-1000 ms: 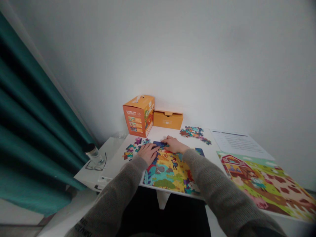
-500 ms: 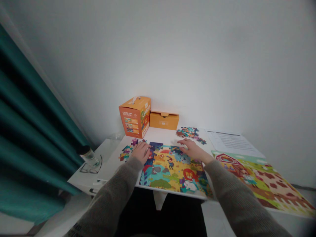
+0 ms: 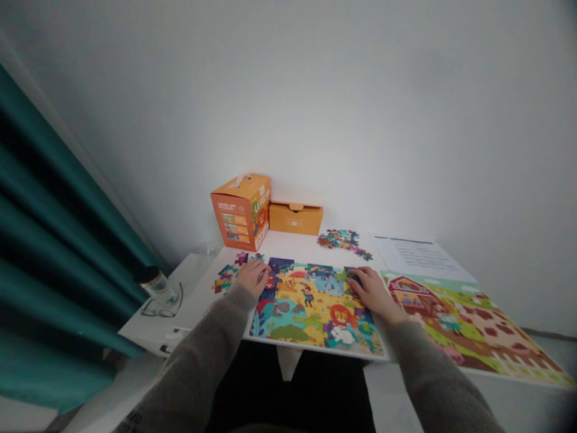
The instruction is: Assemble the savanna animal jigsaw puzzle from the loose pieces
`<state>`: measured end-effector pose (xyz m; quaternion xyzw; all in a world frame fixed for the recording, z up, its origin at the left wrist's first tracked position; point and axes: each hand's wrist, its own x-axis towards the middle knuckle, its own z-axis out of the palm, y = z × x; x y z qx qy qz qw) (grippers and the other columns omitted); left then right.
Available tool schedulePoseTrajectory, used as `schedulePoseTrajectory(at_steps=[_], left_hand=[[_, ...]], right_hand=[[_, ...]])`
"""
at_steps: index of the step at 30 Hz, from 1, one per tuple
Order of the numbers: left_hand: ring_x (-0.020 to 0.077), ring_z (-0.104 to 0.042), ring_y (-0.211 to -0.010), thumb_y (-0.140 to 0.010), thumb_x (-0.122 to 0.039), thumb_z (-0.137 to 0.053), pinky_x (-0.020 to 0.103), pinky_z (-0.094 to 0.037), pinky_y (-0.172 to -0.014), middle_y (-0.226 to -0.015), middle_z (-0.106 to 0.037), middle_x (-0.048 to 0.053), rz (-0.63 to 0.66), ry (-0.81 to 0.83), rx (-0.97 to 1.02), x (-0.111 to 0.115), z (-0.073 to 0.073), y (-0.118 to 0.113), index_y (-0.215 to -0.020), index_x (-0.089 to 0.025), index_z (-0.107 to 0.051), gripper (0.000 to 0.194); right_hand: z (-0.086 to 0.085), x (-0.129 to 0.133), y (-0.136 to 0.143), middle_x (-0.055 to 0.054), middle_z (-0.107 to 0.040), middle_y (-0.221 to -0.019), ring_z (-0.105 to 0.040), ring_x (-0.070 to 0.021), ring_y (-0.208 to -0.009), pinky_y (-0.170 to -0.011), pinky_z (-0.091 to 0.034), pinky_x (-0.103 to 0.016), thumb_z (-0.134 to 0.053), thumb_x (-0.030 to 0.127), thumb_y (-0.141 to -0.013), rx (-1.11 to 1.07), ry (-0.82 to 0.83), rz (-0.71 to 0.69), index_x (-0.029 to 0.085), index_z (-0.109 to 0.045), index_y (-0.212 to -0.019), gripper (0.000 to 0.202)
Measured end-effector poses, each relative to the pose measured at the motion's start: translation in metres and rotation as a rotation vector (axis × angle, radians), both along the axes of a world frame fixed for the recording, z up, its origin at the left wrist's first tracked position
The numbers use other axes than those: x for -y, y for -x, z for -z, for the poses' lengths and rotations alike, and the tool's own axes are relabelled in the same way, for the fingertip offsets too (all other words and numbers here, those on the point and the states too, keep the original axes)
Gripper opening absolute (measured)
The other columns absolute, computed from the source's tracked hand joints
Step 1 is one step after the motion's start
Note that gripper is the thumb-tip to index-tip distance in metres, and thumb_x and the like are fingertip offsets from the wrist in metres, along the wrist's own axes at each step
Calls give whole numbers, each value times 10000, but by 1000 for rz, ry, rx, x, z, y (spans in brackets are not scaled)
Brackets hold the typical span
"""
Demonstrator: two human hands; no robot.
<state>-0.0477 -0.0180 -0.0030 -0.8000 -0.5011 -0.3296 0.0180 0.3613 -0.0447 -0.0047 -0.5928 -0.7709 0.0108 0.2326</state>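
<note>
A colourful jigsaw puzzle with a lion, a hippo and other animals lies flat in front of me. Along its upper edge run dark blue pieces with gaps between some of them. My left hand rests at the upper left edge, fingers bent slightly and thumb apart, with no piece visible in it. At the upper right corner, my right hand lies with fingers spread on the puzzle, touching a dark corner piece. Beside my left hand are loose puzzle pieces, partly hidden by it.
An orange puzzle box and a lower orange box stand against the wall. More loose pieces lie at the back. To the right are printed sheets and a farm picture. Glasses and a bottle stand left.
My right hand has moved right from the middle of the puzzle's upper edge to its upper right corner. My left hand stays at the left edge. The view has shifted slightly.
</note>
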Motion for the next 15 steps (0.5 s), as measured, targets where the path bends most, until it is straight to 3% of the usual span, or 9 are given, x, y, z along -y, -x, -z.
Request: schedulePoseTrajectory(at_steps=[5,15], left_hand=[[223,-625,-907,-928,-189,-478,371,-452,-824,-906,-695,49,39,11,18,-3,4,1,-889,-217,-640,169],[225,-634,-864,-926,-179,-481,369,-468,-809,-872,-695,55,68,-13,64,0,0,1,-870,-205,-638,169]], right_hand=[[6,3,4,-132,-593,-1195,-561,-287,-1114,-987,-447,-450,-459,407,-972,-1,-33,32,213,-660,-1203,362],[-1,5,4,-104,-640,-1107,-594,-252,-1062,-982,-454,-401,-473,328,-946,-119,-43,15,195,-689,-1084,288]])
